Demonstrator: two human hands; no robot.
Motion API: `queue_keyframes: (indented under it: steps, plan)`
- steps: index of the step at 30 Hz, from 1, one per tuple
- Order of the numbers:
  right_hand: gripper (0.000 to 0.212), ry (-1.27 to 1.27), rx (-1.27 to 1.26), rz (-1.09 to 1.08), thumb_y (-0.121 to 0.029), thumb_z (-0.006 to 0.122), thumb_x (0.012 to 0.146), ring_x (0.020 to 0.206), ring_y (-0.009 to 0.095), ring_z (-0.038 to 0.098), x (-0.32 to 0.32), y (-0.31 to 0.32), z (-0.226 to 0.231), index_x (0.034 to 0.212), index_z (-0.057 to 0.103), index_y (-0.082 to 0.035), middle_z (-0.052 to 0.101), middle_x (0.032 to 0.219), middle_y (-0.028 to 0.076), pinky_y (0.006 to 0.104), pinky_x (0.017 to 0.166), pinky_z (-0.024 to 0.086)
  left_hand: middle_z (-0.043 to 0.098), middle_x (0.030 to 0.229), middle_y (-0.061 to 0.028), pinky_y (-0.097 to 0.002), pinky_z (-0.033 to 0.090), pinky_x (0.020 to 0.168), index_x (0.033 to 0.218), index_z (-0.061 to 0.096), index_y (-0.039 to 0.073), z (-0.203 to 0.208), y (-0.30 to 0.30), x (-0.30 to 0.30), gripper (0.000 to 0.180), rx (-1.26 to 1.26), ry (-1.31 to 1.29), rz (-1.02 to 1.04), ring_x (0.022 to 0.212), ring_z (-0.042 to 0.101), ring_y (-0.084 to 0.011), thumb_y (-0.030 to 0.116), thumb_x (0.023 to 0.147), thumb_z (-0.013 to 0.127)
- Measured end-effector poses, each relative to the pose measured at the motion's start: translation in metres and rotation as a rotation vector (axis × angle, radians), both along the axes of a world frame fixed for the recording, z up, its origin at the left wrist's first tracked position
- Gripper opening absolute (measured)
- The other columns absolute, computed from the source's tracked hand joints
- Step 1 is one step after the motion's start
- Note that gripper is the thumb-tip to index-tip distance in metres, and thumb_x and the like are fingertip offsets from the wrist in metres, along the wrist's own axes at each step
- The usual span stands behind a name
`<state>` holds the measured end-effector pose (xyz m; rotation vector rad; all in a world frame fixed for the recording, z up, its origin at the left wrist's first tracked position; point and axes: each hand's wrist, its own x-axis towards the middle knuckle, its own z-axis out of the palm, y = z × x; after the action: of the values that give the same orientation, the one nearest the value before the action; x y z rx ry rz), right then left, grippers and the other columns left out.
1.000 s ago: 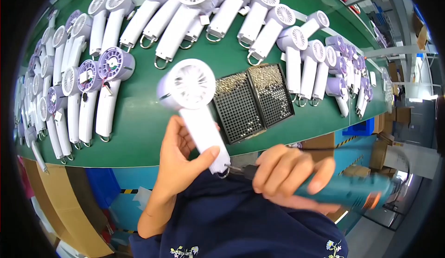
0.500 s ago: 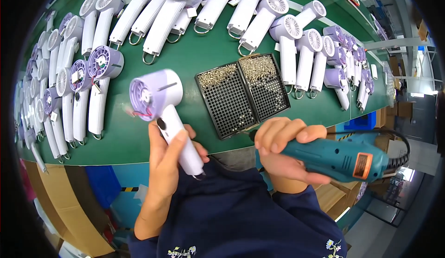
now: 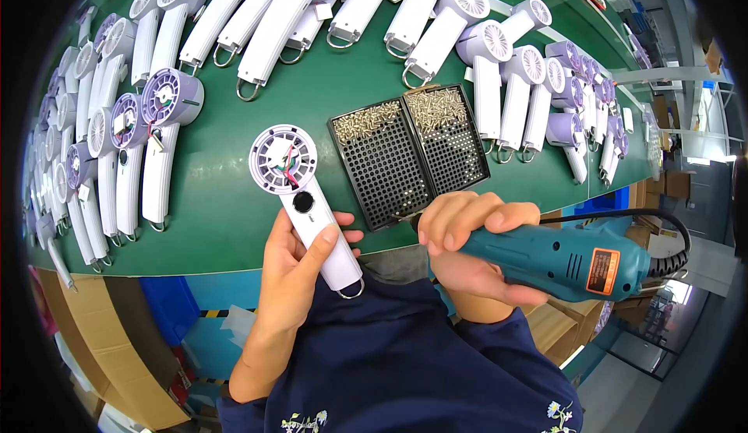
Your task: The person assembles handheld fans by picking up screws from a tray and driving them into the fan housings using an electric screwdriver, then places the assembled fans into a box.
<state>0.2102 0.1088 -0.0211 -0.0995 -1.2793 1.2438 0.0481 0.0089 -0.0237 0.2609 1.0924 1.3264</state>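
My left hand (image 3: pixel 300 265) is wrapped round the white handle of a handheld fan (image 3: pixel 321 234). The fan's round lilac head points up at me, with red and dark wires and spoked ribs showing in its uncovered face. A black round button sits at the top of the handle, and a metal ring hangs from its lower end. In my right hand (image 3: pixel 479 238) is a teal electric screwdriver (image 3: pixel 557 258), its tip pointing left by the near edge of the screw tray (image 3: pixel 421 156). The black two-part tray carries loose screws heaped at its far end and rows of small holes.
Rows of other white fans (image 3: pixel 269 36) lie along the far side of the green table (image 3: pixel 234 199). More fans, some with uncovered heads (image 3: pixel 170 98), are crowded at the left, and others at the right. A black cord (image 3: pixel 670 230) loops from the screwdriver's back end.
The fan in my left hand has turned so its uncovered face points up at me, and its head has moved a little right. My right hand with the screwdriver has shifted slightly left.
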Motion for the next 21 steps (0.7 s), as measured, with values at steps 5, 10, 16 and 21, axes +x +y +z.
queue_keyframes:
  steps: [5, 10, 16, 21]
  plan:
    - [0.084, 0.113, -0.029, 0.004, -0.076, 0.058, 0.075, 0.054, 0.021, 0.054, -0.008, 0.000, -0.005, 0.108, 0.044, 0.000, 0.055, 0.073, 0.013, 0.0334, 0.049, 0.047, 0.061, 0.114, -0.0178, -0.0374, 0.057, 0.080, 0.128, 0.039, -0.003, -0.002, -0.001, 0.000, 0.042, 0.004, 0.004, 0.000, 0.099, 0.066, -0.0252, 0.012, 0.094, 0.059]
    - [0.083, -0.009, 0.076, 0.049, -0.081, 0.049, 0.076, 0.049, 0.021, 0.052, -0.004, 0.004, -0.002, 0.107, 0.041, -0.004, 0.054, 0.070, 0.011, 0.0328, 0.043, 0.047, 0.061, 0.116, -0.0189, -0.0367, 0.057, 0.080, 0.128, 0.040, -0.003, 0.003, -0.005, -0.003, 0.040, -0.061, -0.118, -0.016, 0.100, 0.065, -0.0244, 0.015, 0.096, 0.057]
    - [0.085, -0.019, -0.011, 0.099, -0.082, 0.047, 0.076, 0.053, 0.020, 0.054, 0.002, 0.007, -0.002, 0.108, 0.041, -0.004, 0.053, 0.073, 0.011, 0.0332, 0.045, 0.048, 0.060, 0.120, -0.0201, -0.0351, 0.056, 0.081, 0.129, 0.037, -0.001, 0.001, -0.011, -0.005, 0.040, -0.023, -0.076, -0.073, 0.099, 0.066, -0.0239, 0.015, 0.097, 0.055]
    - [0.086, -0.015, -0.021, 0.057, -0.083, 0.045, 0.076, 0.053, 0.020, 0.054, 0.001, 0.006, -0.001, 0.108, 0.041, -0.004, 0.053, 0.074, 0.011, 0.0335, 0.046, 0.048, 0.060, 0.120, -0.0201, -0.0351, 0.056, 0.081, 0.130, 0.035, -0.001, -0.002, -0.010, -0.002, 0.041, 0.013, -0.058, -0.074, 0.099, 0.066, -0.0239, 0.013, 0.097, 0.055]
